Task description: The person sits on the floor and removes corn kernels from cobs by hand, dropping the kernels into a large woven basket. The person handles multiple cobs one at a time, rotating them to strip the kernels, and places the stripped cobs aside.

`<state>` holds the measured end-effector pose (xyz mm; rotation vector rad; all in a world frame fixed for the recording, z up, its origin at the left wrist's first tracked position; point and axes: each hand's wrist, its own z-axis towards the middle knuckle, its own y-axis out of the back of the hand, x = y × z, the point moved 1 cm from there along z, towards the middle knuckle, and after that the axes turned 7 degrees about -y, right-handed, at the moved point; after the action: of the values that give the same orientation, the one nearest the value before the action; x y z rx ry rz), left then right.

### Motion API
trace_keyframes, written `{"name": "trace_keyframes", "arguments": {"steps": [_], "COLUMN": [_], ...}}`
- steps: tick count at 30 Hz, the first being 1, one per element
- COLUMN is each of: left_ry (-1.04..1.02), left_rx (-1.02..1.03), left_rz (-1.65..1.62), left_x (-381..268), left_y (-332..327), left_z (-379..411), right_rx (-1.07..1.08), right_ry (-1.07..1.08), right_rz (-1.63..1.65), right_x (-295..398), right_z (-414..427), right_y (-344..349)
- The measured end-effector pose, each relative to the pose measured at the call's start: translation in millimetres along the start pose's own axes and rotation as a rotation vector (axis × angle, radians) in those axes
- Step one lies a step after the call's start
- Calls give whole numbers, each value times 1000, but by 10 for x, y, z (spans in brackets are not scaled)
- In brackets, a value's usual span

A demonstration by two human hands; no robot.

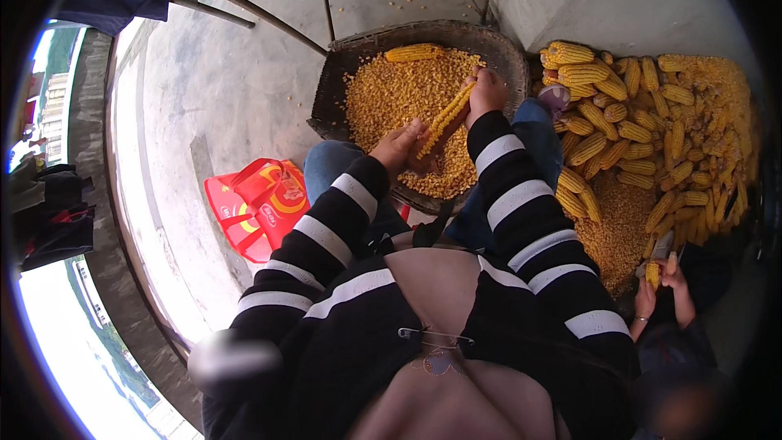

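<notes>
A partly shelled corn cob (441,125) slants between my hands, with rows of yellow kernels still along one side. My right hand (487,95) grips its upper end. At the lower end, my left hand (400,145) holds the cob with the thumb up by the kernels. Below them is a dark woven basket (421,29) resting between my knees, with loose corn kernels (391,98) heaped in it. One full ear of corn (415,52) lies on the kernels at the basket's far side.
A big pile of corn ears (635,131) and a kernel heap (617,232) spread at the right by the wall. Another person's hands (660,293) hold an ear there. A red bag (259,208) sits on the left floor. A metal-legged chair (330,6) stands beyond the basket.
</notes>
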<state>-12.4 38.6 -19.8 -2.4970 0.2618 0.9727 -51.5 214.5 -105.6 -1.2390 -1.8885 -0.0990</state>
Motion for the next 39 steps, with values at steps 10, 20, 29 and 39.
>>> {"name": "trace_keyframes", "arguments": {"steps": [10,20,29,39], "left_ry": [-432,-340,-219,-277], "left_rx": [-2,35,112,-28], "left_rz": [627,636,358,453], "left_x": [246,199,93,321], "left_y": [104,12,-83,87], "left_z": [296,297,302,495], "right_rx": [39,90,264,291], "right_ry": [19,23,46,-83], "right_rz": [-38,-55,-73,15], "right_x": [-91,-210,-266,-139], "right_z": [-31,-66,-177,-400], "right_y": [-11,-45,-76,-128]}}
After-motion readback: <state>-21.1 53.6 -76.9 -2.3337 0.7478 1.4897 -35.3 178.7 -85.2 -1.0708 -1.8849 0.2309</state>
